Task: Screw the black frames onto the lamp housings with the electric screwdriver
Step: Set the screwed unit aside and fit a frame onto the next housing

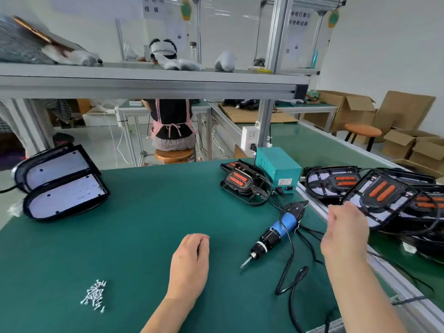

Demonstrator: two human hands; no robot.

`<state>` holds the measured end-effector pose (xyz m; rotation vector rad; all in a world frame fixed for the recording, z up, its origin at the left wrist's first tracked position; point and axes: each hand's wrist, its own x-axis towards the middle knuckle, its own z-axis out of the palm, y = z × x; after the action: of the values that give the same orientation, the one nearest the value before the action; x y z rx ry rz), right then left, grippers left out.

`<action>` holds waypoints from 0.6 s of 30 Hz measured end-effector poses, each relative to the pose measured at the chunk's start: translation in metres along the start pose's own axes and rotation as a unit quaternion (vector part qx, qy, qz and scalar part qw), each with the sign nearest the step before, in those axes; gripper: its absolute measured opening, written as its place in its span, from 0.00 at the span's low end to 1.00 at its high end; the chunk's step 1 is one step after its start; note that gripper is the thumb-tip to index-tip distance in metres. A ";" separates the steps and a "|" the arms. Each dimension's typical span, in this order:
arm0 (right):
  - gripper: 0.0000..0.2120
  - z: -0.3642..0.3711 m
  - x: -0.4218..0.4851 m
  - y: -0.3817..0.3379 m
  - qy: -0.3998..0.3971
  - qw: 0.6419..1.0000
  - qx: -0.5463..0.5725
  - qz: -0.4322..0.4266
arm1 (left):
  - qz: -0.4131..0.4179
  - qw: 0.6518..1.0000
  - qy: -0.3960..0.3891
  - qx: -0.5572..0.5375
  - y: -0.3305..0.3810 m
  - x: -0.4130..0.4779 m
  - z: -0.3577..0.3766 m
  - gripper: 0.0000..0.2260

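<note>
Far left of the electric screwdriver [276,234] we list two lamp housings [62,183]. Left of it: screws [94,295], and our left hand [189,263], loosely curled and empty. Right of it: our right hand [346,231] gripping the black frame [382,195] by its rim. We judge it light, thin-ribbed and bendable.

open: mat [149,212] centre | blocked right: screwdriver [276,233], cable [288,282], lamp housings [384,193]

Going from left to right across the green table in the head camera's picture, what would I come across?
Two lamp housings → pile of screws → left hand resting on the table → electric screwdriver → right hand → the black frame it grips.
</note>
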<state>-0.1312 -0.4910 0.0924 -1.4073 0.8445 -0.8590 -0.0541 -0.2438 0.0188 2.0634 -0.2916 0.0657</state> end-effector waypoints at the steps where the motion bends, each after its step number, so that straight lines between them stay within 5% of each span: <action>1: 0.17 0.013 -0.016 -0.004 -0.062 0.996 0.062 -0.026 | -0.002 1.000 -0.001 -0.004 0.000 0.000 0.000 0.10; 3: 0.13 0.044 -0.052 -0.008 -0.081 0.989 0.099 -0.080 | -0.005 1.000 -0.003 -0.011 0.001 -0.001 -0.001 0.10; 5: 0.16 0.078 -0.077 0.002 -0.135 0.980 0.148 -0.018 | -0.009 1.000 0.001 -0.019 0.001 -0.001 -0.002 0.11; 10: 0.17 0.137 -0.114 0.047 -0.267 0.962 0.043 0.016 | -0.021 0.999 0.012 -0.039 -0.001 0.000 -0.004 0.14; 18: 0.08 0.152 -0.121 0.072 -0.253 0.964 -0.069 -0.051 | -0.005 0.999 0.046 0.008 -0.007 0.008 -0.007 0.06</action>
<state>-0.0514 -0.3144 0.0187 -1.7059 0.4476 -0.4829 -0.0441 -0.2358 0.0173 2.0720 -0.2243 0.1559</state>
